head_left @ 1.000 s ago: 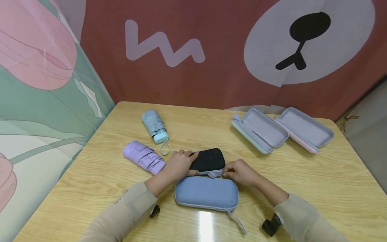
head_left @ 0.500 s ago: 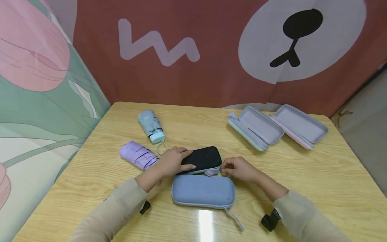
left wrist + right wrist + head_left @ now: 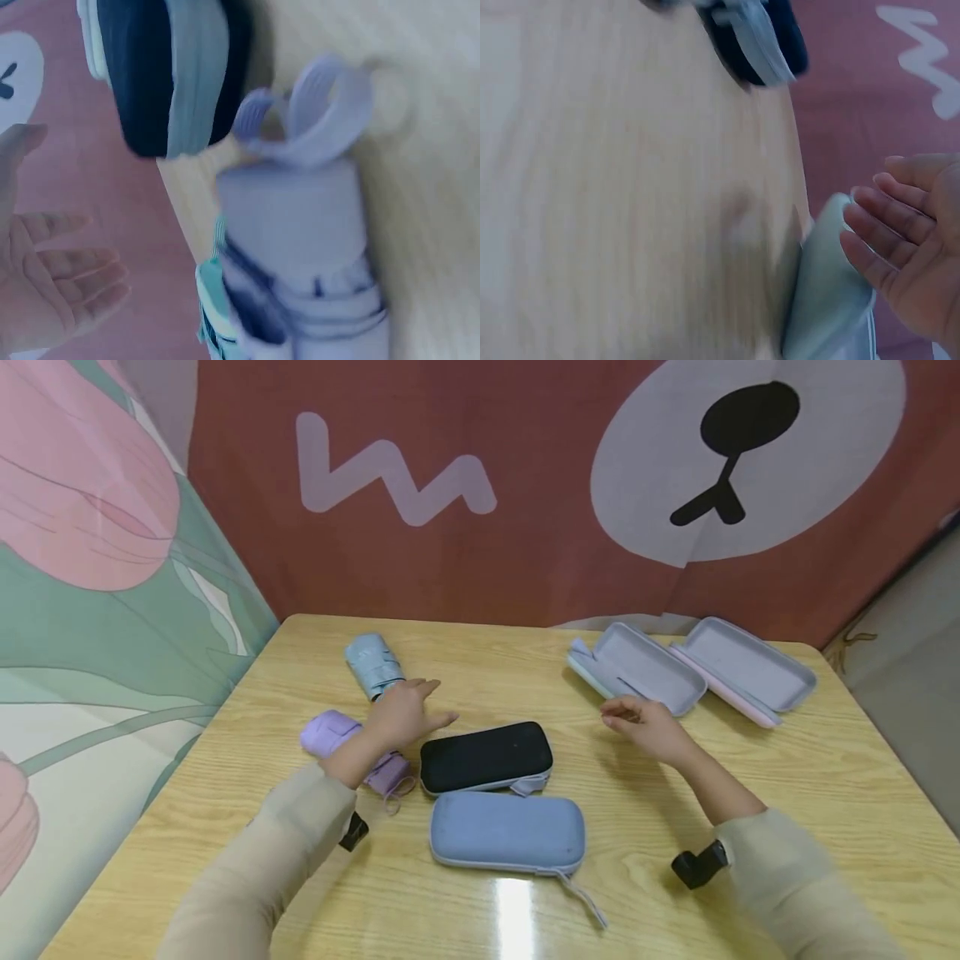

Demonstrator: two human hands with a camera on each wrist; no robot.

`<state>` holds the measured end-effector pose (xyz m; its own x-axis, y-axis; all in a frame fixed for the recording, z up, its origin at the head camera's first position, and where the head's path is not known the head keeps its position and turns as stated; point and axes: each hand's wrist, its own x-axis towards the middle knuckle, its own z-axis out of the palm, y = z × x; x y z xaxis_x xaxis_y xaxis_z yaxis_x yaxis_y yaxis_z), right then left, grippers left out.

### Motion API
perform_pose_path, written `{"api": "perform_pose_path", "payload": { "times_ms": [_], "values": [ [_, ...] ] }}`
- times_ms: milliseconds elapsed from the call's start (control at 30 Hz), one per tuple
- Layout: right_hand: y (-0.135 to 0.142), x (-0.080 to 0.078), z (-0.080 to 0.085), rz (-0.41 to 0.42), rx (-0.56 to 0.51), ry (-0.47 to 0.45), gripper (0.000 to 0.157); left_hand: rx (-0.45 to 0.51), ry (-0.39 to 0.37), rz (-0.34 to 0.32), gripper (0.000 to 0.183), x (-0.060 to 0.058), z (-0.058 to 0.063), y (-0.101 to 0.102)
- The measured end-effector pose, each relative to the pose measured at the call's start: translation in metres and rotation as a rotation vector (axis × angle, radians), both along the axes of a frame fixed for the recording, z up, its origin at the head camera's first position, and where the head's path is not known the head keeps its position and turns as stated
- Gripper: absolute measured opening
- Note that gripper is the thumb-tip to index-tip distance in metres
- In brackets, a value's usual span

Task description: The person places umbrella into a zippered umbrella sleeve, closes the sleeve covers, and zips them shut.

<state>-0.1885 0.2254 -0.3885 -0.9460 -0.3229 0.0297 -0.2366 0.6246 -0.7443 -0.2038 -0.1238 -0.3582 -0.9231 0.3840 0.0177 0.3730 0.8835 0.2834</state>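
Note:
My left hand (image 3: pixel 401 714) hovers with spread fingers, overlapping the handle end of the folded light-blue umbrella (image 3: pixel 372 662). Beneath its wrist lies the folded purple umbrella (image 3: pixel 330 732), its strap loop (image 3: pixel 330 112) large in the left wrist view. My right hand (image 3: pixel 648 727) holds nothing; its loosely bent fingers overlap the near edge of an open mint-green case (image 3: pixel 600 677) with a grey inside. Between the hands lies a black zippered case (image 3: pixel 486 758), lid down, its grey pull tab at the front right. In front of it sits a closed blue zippered case (image 3: pixel 506 828).
An open pink case (image 3: pixel 757 668) stands at the back right beside the mint-green one. Behind the wooden table (image 3: pixel 637 893) hangs a brown curtain (image 3: pixel 540 560). A cord (image 3: pixel 585 902) trails from the blue case towards the front.
My left hand has come off the black case and moved up and left towards the blue umbrella. My right hand has let go at the black case's zipper corner and moved right, towards the mint-green case.

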Motion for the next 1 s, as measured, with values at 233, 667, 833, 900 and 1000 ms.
{"api": "perform_pose_path", "payload": {
  "times_ms": [233,667,833,900,1000],
  "values": [
    [0.023,-0.003,0.007,-0.139,0.007,0.046,0.040,0.000,-0.108,0.112,0.073,-0.018,0.001,-0.011],
    [0.051,-0.005,0.011,-0.326,-0.020,0.088,0.048,-0.084,-0.197,0.269,0.079,-0.037,-0.013,-0.036],
    [0.064,-0.006,0.000,-0.410,0.014,0.086,0.046,-0.069,-0.234,0.312,0.077,-0.036,-0.010,-0.036],
    [0.067,-0.006,-0.003,-0.435,0.043,0.088,0.045,-0.062,-0.239,0.328,0.079,-0.038,-0.010,-0.036],
    [0.069,-0.008,-0.005,-0.463,0.091,0.083,0.047,-0.045,-0.254,0.356,0.081,-0.040,-0.011,-0.036]
  ]
}}
